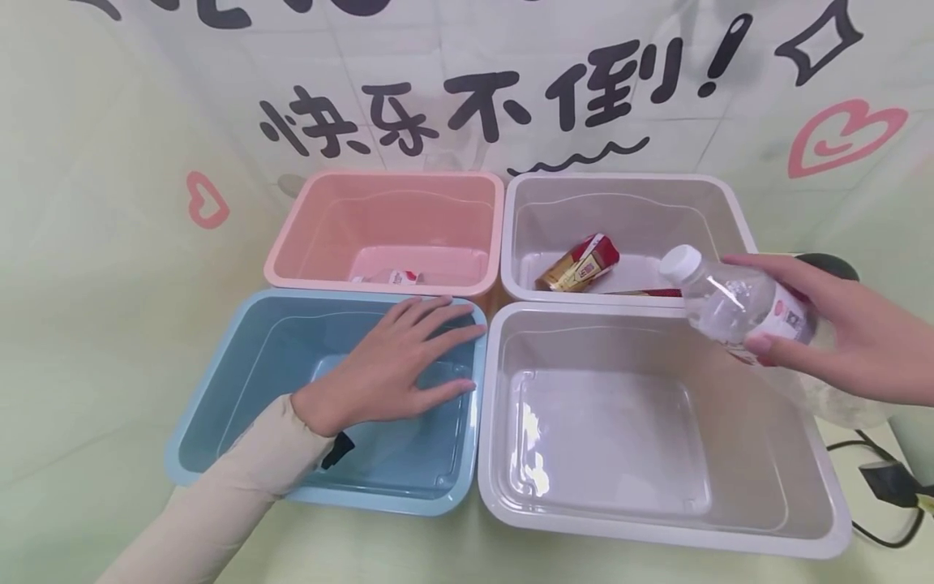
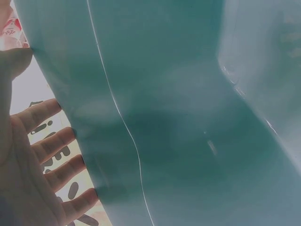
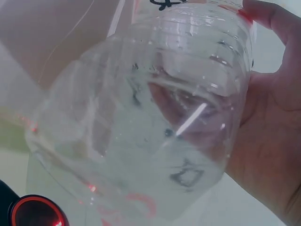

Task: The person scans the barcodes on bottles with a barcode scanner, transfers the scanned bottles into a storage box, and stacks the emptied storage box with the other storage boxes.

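A clear plastic bottle [image 1: 730, 308] with a white cap and a printed label is gripped in my right hand [image 1: 864, 337], tilted cap-first to the left. It is above the back right part of the front grey bin [image 1: 657, 539]. In the right wrist view the bottle [image 3: 178, 108] fills the middle, with the hand [image 3: 273, 113] around its right side. My left hand [image 1: 394, 365] is stretched over the blue bin [image 1: 379, 501], palm down and fingers spread. Its fingertips lie near the bin's far rim; I cannot tell whether they touch. The left hand holds nothing.
Behind stand a pink bin [image 1: 430, 211] with a partly hidden labelled clear item [image 1: 401, 277], and another grey bin [image 1: 627, 215] with a crumpled red-and-gold package [image 1: 580, 264]. A small black object [image 1: 337, 450] shows in the blue bin. Black cables [image 1: 886, 487] lie at right.
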Motion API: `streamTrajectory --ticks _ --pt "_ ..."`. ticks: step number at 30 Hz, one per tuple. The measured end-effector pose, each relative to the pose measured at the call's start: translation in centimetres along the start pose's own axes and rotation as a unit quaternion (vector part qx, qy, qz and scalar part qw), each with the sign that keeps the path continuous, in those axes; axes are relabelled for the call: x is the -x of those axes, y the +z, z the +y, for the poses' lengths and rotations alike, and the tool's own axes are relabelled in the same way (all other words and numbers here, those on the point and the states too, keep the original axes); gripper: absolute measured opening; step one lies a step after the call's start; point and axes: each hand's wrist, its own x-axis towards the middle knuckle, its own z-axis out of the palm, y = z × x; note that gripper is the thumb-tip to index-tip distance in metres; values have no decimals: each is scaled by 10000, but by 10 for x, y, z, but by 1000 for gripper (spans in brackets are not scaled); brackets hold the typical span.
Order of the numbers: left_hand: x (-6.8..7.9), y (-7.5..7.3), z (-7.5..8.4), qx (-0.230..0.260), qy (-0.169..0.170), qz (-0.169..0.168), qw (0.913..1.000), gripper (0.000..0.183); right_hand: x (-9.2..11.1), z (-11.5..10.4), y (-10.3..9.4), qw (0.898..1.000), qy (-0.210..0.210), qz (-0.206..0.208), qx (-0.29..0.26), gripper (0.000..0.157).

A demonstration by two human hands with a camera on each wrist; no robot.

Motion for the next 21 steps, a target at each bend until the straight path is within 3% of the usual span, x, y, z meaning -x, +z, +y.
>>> streamTrajectory --ticks 5,10,15,21 --pt "0 -1 0 -11 -2 1 10000 69 9 20 -1 9972 21 308 -682 88" --pt "0 0 0 -20 19 21 10000 69 20 43 -2 9866 289 599 -1488 82" --pt "0 0 0 -16 36 40 10000 69 31 62 -2 9777 616 797 -1844 77" --pt "-1 -1 0 2 51 51 10000 69 36 78 3 9715 514 1063 -2055 73"
